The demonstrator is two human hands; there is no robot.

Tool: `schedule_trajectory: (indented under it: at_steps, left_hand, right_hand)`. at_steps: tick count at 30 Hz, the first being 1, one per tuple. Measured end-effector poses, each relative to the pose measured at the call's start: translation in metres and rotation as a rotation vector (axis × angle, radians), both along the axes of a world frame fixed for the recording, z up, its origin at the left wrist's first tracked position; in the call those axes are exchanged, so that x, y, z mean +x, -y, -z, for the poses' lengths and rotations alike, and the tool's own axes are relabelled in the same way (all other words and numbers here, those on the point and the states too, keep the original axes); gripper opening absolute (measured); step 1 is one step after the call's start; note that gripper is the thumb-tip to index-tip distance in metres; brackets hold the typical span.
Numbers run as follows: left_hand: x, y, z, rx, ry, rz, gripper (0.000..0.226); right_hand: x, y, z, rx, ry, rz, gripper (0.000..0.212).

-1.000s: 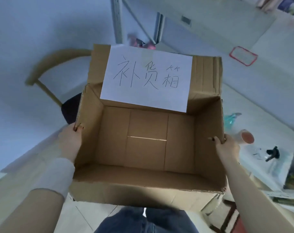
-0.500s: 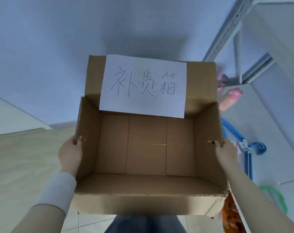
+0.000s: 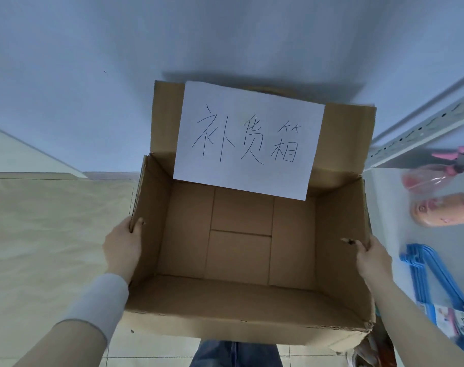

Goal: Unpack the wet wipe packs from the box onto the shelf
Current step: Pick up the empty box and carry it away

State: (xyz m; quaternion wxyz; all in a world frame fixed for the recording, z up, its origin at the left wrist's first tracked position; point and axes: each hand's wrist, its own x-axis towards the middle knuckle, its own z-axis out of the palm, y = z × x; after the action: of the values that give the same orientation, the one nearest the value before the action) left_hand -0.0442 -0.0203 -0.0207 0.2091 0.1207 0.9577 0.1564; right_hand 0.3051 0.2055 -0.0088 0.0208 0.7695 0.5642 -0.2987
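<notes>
I hold an open brown cardboard box (image 3: 241,260) in front of me, above my legs. Its inside shows only bare cardboard; no wet wipe pack is in view. A white sheet of paper (image 3: 248,140) with handwritten characters hangs on the far flap. My left hand (image 3: 123,246) grips the box's left wall, thumb over the rim. My right hand (image 3: 370,256) grips the right wall the same way. A white metal shelf (image 3: 384,207) lies to the right, next to the box.
On the shelf lie a pink spray bottle (image 3: 437,176), an orange-pink bottle (image 3: 445,209) and a bundle of blue hangers (image 3: 435,284). A perforated shelf post (image 3: 424,128) runs up at the right. A pale wall fills the top, a beige surface (image 3: 53,234) the left.
The view has swung left, away from the chair and the far shelves. The box stays in both hands, now a little further right and beside the shelf.
</notes>
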Motion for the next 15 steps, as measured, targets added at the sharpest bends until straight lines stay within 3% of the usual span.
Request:
schedule_trajectory:
  at_steps: [5,15]
  left_hand:
    - [-0.003,-0.019,0.027,-0.073,-0.03,-0.029,0.031]
    - [-0.005,-0.025,0.019,-0.066,0.084,-0.047,0.031]
  right_hand:
    - [-0.009,-0.032,0.018,0.093,0.043,-0.071,0.038]
    - [-0.014,-0.043,0.007,0.021,0.009,-0.085,0.035]
